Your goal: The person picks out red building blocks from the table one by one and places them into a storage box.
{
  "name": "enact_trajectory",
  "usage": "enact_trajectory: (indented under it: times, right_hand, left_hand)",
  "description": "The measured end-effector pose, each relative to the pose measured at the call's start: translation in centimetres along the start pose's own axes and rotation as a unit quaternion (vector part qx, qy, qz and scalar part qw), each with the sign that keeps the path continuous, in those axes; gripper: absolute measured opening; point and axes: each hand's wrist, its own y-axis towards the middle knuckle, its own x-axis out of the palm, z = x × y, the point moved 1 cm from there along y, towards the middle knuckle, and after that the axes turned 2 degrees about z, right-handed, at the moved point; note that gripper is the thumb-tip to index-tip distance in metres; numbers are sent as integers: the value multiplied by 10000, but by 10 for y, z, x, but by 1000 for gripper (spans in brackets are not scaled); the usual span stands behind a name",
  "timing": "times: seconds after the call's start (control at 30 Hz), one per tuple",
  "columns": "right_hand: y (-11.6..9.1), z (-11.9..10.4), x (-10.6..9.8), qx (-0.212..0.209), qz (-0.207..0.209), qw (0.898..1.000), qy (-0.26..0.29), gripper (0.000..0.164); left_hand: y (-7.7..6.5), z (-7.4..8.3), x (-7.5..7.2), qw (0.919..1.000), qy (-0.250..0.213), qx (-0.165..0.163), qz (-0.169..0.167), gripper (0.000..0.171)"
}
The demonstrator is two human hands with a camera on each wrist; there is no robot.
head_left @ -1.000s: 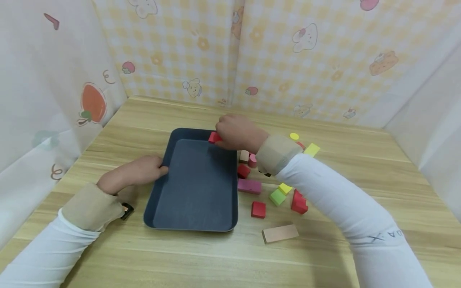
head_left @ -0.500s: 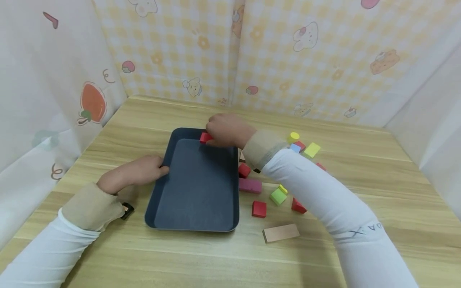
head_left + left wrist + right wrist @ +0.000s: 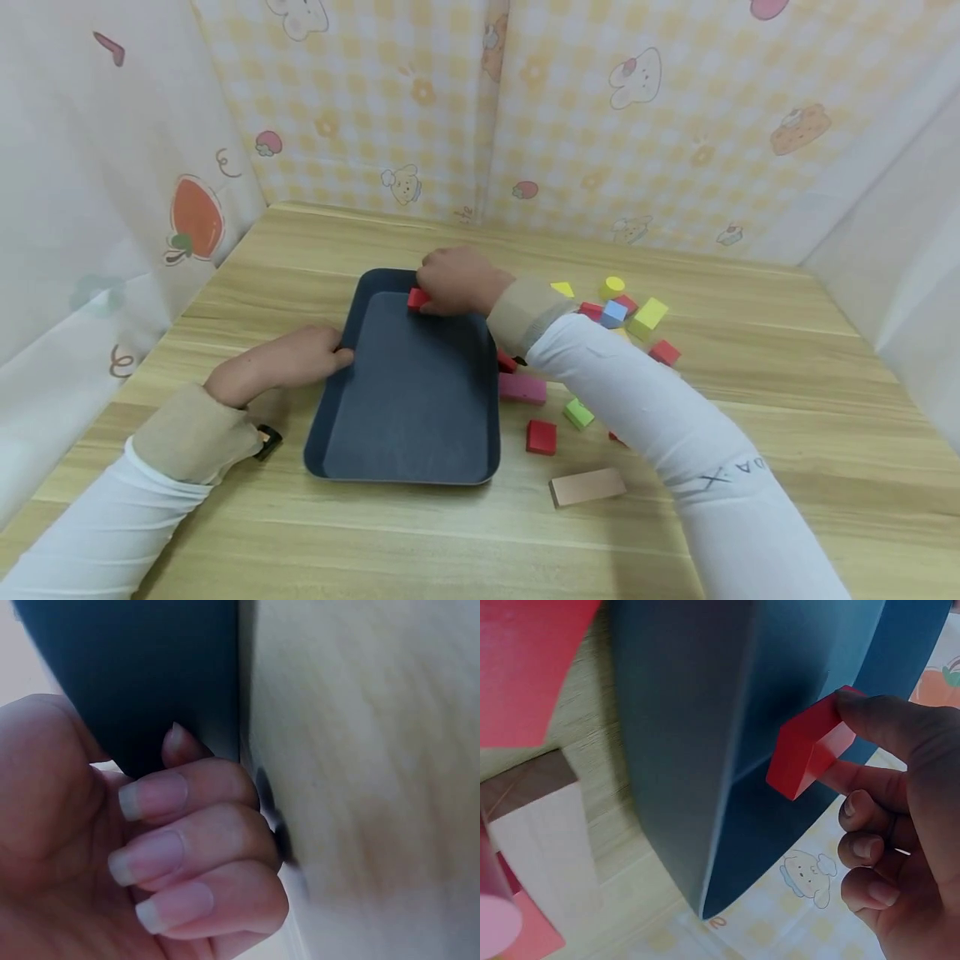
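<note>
A dark blue-grey tray [image 3: 412, 400] with raised walls lies on the wooden table. My left hand [image 3: 292, 358] grips its left wall, thumb over the rim; the left wrist view shows the other fingers [image 3: 217, 840] curled against the outside. Over the tray's far end, my right hand [image 3: 459, 283] pinches a red block [image 3: 802, 750] between thumb and index finger. In the right wrist view the block is inside the walls; I cannot tell whether it touches the tray floor. The remaining right fingers are curled.
Right of the tray lie a magenta block [image 3: 522, 389], a red cube [image 3: 541, 437], a green block [image 3: 578, 414] and a plain wooden block [image 3: 588, 487]. Farther back are a yellow cylinder [image 3: 612, 288], a blue block [image 3: 613, 313] and a yellow block [image 3: 648, 318]. My right forearm hides others.
My right hand has moved left over the tray with the red block, then slightly nearer to me. Blocks behind the forearm have come into view. The left hand keeps its place on the tray.
</note>
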Motion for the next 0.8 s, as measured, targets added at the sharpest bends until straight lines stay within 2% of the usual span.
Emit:
enact_trajectory:
  times: [0.27, 0.43, 0.6, 0.8]
  right_hand:
    - [6, -2, 2, -32, -167, 9999, 6, 34]
    - [10, -3, 0, -47, -86, 10000, -15, 35]
    - [17, -6, -2, -146, -185, 9997, -22, 33]
    - [24, -8, -6, -160, -225, 9996, 63, 29]
  left_hand:
    - [5, 2, 1, 10000, -5, 31, 46, 29]
    - [6, 2, 1, 10000, -25, 14, 58, 28]
    - [4, 0, 2, 9997, -249, 48, -23, 27]
    - [1, 0, 1, 9995, -297, -16, -91, 29]
